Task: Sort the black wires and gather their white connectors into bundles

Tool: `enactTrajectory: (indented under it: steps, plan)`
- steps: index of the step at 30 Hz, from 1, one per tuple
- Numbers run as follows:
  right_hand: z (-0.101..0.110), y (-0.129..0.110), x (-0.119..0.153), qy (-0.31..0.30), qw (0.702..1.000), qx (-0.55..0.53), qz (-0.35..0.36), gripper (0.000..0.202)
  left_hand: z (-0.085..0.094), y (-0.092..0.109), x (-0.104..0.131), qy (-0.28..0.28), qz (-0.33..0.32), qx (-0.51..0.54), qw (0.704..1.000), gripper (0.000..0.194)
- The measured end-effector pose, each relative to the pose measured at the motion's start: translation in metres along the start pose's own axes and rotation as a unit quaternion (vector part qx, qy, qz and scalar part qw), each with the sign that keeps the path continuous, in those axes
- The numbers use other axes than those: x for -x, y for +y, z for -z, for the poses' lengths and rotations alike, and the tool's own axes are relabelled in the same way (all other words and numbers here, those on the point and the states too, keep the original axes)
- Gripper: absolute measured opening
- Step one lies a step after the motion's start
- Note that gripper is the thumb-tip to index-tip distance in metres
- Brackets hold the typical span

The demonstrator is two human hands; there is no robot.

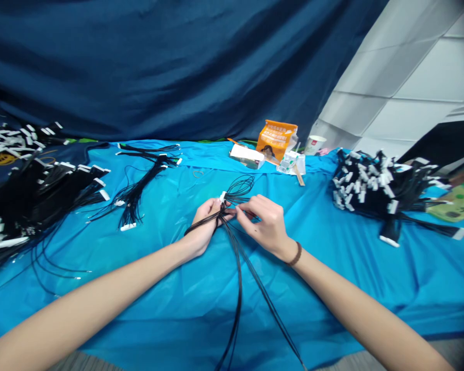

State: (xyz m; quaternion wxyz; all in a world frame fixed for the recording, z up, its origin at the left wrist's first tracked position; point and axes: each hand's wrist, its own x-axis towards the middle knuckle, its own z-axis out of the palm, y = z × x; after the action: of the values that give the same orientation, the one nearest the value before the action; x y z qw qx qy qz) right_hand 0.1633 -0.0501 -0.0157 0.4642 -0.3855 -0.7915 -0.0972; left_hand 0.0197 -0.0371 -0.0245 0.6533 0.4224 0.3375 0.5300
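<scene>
Near the middle of the table, my left hand [206,226] is closed around a black wire harness [237,257]. A white connector [222,196] sticks up above the left thumb, and thin wires loop beyond it. Long wire strands run down from the grip toward the table's front edge. To the right, my right hand [265,219] has its thumb and fingertips pinched together by the wires close to the left fingers. Exactly which wire the right fingertips pinch is too small to tell. A brown band circles the right wrist.
Piles of black harnesses with white connectors lie at the left [62,190] and right [367,185]. A smaller harness bunch [135,196] is left of centre. At the back stand an orange pouch [276,140], an open box [247,155] and a paper cup [315,145]. Blue sheeting [158,299] covers the table.
</scene>
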Motion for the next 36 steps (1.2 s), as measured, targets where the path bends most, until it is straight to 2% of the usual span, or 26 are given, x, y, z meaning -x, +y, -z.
enactTrajectory:
  steps: [36]
  plan:
    - [-0.0001,0.0007,0.0011,-0.001,1.000,0.016,0.013,0.018,-0.0005,0.0005,0.0002,0.006,-0.003,0.001,1.000,0.026]
